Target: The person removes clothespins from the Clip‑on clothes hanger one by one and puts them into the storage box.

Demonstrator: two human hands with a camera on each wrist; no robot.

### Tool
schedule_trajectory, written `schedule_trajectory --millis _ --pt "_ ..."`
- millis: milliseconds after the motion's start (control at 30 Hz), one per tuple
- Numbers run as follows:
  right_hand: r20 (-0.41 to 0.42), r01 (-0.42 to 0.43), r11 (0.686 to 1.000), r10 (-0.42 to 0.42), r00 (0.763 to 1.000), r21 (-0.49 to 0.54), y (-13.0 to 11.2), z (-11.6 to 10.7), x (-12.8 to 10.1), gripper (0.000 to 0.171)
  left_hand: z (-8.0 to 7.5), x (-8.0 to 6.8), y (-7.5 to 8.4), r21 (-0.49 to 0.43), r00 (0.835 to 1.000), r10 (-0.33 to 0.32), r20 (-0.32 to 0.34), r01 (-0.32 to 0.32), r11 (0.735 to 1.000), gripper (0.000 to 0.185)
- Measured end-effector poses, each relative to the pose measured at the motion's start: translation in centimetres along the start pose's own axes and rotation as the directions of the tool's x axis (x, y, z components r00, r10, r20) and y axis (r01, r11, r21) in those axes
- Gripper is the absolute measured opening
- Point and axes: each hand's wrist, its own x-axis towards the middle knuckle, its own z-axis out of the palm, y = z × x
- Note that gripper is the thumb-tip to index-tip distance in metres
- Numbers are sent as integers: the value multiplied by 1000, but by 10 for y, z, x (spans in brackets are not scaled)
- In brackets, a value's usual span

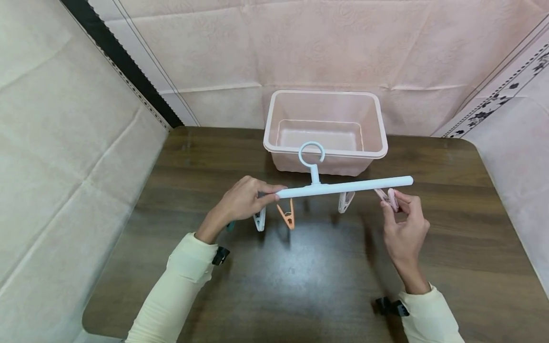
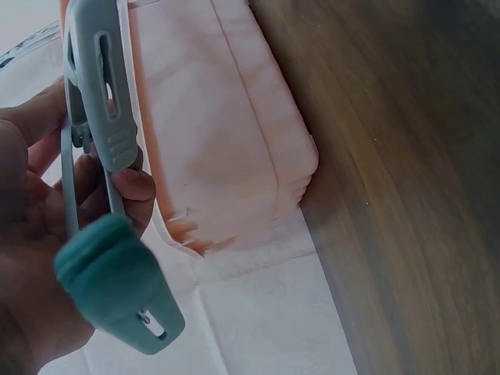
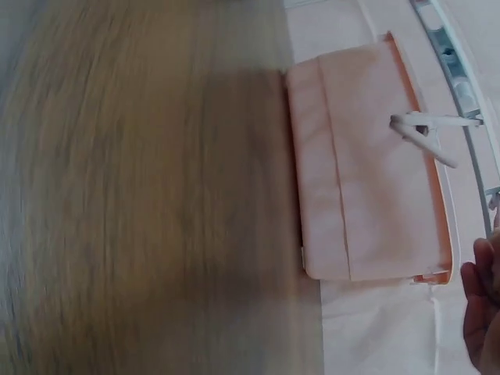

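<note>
A light blue clip hanger [image 1: 343, 188] with a round hook is held up over the table, its bar tilted slightly upward to the right. My left hand [image 1: 244, 197] grips the bar near its left end. Just below those fingers hang a pale blue clip [image 1: 260, 222] and a green clip [image 2: 121, 277], both large in the left wrist view. Along the bar dangle an orange clip [image 1: 289, 220] and a whitish clip [image 1: 344, 204]. At the right end, my right hand [image 1: 405, 231] pinches a pink clip [image 1: 392, 200] between thumb and fingers; the right wrist view shows only part of this hand.
Behind the hanger, a pink plastic basket [image 1: 326, 163] stands at the table's back edge, with nothing visible inside. The brown wooden table [image 1: 300, 290] has rounded corners. Pale patterned sheets [image 1: 343, 43] hang at the back and both sides.
</note>
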Motion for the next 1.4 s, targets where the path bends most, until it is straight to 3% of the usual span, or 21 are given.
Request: schedule_trajectory --millis 300,700,833,967,1133,1400 --pt "-84 197 967 -213 973 -162 5 5 -1 25 1 1 0 -8 1000 12 -6 -12 1000 31" --pt "-217 323 938 -343 914 -125 -4 12 6 16 2 2 1 -79 1000 24 16 -23 997 30" --pt "-210 343 936 -352 912 -77 -5 13 9 7 2 1 1 -98 999 23 38 -19 995 29" --pt "-151 340 939 -344 927 -51 6 10 10 5 0 0 2 -87 999 16 44 -12 996 29" --pt "-69 330 941 -335 940 -72 10 6 9 17 0 0 3 -68 999 8 35 -5 998 30" --pt "-95 324 942 -332 939 -84 11 4 10 12 0 -1 4 -73 1000 0 7 1 997 32"
